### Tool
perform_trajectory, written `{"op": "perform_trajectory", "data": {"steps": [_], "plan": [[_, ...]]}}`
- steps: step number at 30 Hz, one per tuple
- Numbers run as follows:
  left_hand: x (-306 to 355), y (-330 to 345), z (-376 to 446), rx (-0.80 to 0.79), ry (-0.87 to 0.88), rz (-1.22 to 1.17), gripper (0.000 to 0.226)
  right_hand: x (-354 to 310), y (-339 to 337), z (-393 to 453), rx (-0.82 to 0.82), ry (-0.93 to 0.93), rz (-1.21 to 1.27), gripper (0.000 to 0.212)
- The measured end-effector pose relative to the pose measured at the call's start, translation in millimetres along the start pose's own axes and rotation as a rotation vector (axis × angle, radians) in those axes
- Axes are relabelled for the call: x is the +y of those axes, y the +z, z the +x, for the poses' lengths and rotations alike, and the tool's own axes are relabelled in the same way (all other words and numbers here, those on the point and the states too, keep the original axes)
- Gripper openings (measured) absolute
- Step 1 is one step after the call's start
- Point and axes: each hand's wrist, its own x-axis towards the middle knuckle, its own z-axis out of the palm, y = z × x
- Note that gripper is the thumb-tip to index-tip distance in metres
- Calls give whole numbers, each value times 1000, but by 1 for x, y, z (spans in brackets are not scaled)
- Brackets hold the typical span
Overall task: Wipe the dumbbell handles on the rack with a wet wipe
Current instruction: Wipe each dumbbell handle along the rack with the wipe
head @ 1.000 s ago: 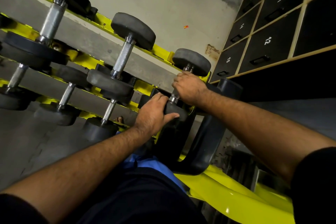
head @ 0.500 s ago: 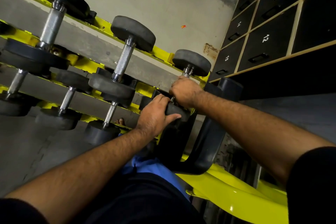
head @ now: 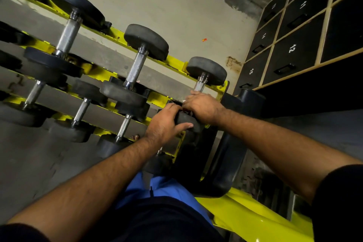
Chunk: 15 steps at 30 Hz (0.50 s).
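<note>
A yellow rack (head: 172,62) holds several black dumbbells with steel handles on two tiers. At the top tier's right end stands a small dumbbell (head: 206,69). My right hand (head: 202,107) curls round the lower part of its steel handle (head: 200,84); a sliver of white, perhaps the wipe, shows at the fingers. My left hand (head: 167,124) grips the near rubber head (head: 186,121) of the same dumbbell, thumb along its front. Most of the wipe is hidden.
Two bigger dumbbells (head: 137,63) (head: 68,31) sit to the left on the top tier, smaller ones (head: 123,125) below. Numbered black lockers (head: 290,49) fill the right. A black rack leg (head: 225,163) and a yellow base (head: 245,218) lie near my legs.
My right hand has slid down the handle toward the near head, baring more steel below the far head. My left hand stays on the near head.
</note>
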Motion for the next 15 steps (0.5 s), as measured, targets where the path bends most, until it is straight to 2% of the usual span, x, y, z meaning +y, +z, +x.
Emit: {"op": "perform_trajectory", "data": {"steps": [2,6,7,10,11,15], "plan": [[2,-1,1,1,-1,7,63,11,-4,-7,23,-60,24,38],[-3,-3,3,1,-11,-1,63,35,-3,-9,221,97,8,42],[-4,-4,3,-3,-13,5,64,26,1,-9,232,79,-7,40],[-4,-3,3,9,-14,21,65,8,20,-18,222,-157,45,32],[-1,-2,2,18,-20,23,63,12,23,-20,246,-173,49,33],[10,0,-3,26,-45,68,61,33,10,-20,428,112,145,43]]}}
